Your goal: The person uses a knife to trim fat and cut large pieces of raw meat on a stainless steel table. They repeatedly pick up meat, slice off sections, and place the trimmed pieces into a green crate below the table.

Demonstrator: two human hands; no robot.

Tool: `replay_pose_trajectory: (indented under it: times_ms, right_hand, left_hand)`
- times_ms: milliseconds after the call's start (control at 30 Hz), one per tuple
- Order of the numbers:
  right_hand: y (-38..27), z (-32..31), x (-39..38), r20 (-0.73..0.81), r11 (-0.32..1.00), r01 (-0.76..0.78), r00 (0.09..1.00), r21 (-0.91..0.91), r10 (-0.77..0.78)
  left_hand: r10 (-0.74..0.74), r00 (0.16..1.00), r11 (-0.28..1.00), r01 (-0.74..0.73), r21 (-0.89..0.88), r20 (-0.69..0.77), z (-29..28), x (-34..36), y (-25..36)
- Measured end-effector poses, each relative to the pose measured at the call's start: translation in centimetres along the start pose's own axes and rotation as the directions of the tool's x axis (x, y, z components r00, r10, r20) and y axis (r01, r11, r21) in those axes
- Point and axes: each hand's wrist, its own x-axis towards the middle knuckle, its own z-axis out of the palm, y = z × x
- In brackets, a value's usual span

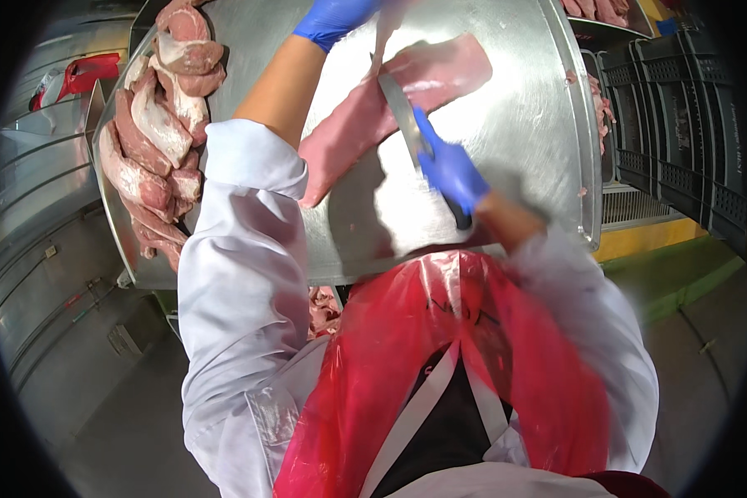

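A long pink slab of boneless meat point(353, 133) lies slantwise across the metal table point(523, 158). My right hand point(455, 173), in a blue glove, is closed round a knife point(402, 112), the index finger stretched along the blade. The dark butt of the handle sticks out below my palm. The blade's tip touches the meat near its middle, where a thin strip of meat point(383, 37) rises toward the top edge. My left hand point(338, 18), also gloved in blue, is at that strip's upper end and appears to grip it; its fingertips are partly cut off by the frame.
Several pieces of meat point(153, 124) are heaped along the table's left side. Stacked dark plastic crates point(681, 124) stand at the right, beside a tray of meat bits point(599, 116). More meat point(324, 311) shows below the table's near edge. Red plastic point(87, 73) lies at far left.
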Motion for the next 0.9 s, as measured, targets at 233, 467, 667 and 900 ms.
replay_pose_trajectory:
  times_ms: [233, 467, 667, 900]
  right_hand:
    - [-2.8, 3.7, -0.7, 0.297, 0.978, -0.151, 0.949, 0.144, 0.103]
    - [-1.3, -1.9, 2.0, -0.095, 0.974, -0.112, 0.987, 0.197, 0.133]
    - [-1.0, -8.5, 9.5, -0.349, 0.972, 0.011, 0.934, 0.234, 0.073]
    - [2.1, -9.4, 13.3, -0.365, 0.958, 0.065, 0.930, 0.279, 0.043]
  left_hand:
    - [0.049, 0.972, 0.973, -0.099, -0.208, -0.231, -8.0, -9.6, 4.9]
    - [0.104, 0.802, 0.981, -0.181, -0.074, -0.588, -19.0, -38.7, 12.6]
    - [-0.377, 0.571, 0.923, 0.295, -0.247, -0.729, -15.8, -60.0, 9.2]
    - [-0.605, 0.618, 0.142, 0.704, 0.696, -0.501, -12.4, -73.5, -6.2]
